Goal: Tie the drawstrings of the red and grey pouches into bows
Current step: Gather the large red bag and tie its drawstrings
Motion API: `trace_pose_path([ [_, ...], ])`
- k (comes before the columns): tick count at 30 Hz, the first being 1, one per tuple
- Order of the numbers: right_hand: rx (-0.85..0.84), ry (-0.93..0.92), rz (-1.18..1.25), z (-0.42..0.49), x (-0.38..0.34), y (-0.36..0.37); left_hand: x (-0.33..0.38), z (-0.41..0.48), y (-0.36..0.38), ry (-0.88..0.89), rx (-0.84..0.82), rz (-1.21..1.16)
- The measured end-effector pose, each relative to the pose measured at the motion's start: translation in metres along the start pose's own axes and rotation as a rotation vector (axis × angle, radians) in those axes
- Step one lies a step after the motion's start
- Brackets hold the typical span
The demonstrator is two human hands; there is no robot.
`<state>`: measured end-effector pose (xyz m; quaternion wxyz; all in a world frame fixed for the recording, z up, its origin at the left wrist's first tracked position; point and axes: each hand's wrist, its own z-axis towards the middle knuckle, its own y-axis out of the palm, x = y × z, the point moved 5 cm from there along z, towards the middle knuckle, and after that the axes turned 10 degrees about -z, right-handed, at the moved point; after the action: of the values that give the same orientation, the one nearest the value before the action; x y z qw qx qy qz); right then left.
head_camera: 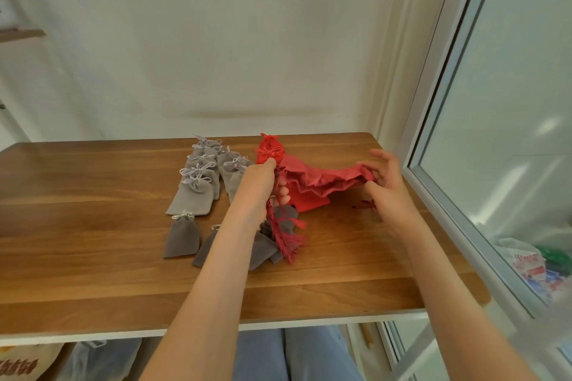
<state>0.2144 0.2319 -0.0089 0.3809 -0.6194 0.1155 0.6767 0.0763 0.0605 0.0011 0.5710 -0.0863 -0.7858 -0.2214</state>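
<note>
Pouches [315, 185], red, held between grips, left grip [260, 184] clutching, right grip [387, 192] pinching edge.

You are not looking at any text that can be read. Under the near-left edge of the table [93, 257], a pale bag [21, 363] is showing large red characters, cropped and too blurred to make out. Right of the table, behind the window glass [510, 102], a packet [534, 271] is showing red and blue print, equally illegible.
</note>
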Motion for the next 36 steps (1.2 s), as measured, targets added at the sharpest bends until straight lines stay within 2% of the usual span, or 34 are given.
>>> trace_pose_path([
  [3, 0.115, 0.036, -0.083, 0.001, 0.004, -0.009, 0.0, 0.002, -0.004, -0.002, -0.051, 0.023],
  [7, 0.254, 0.115, -0.203, 0.0, 0.011, -0.019, 0.002, 0.0, -0.007, 0.04, -0.13, 0.187],
  [11, 0.24, 0.167, -0.366, 0.001, 0.017, -0.021, 0.007, -0.006, -0.008, 0.122, -0.141, 0.335],
  [15, 0.208, 0.199, -0.465, 0.001, 0.019, -0.02, 0.011, -0.005, -0.014, 0.211, -0.047, 0.443],
  [20, 0.247, 0.199, -0.384, -0.003, 0.017, -0.022, 0.021, -0.003, -0.021, 0.38, 0.119, 0.671],
  [28, 0.262, 0.243, -0.342, -0.001, 0.019, -0.017, 0.022, -0.004, -0.019, 0.365, 0.131, 0.639],
  [36, 0.2, 0.223, -0.304, 0.0, 0.014, -0.014, 0.026, -0.006, -0.021, 0.496, 0.206, 0.63],
])
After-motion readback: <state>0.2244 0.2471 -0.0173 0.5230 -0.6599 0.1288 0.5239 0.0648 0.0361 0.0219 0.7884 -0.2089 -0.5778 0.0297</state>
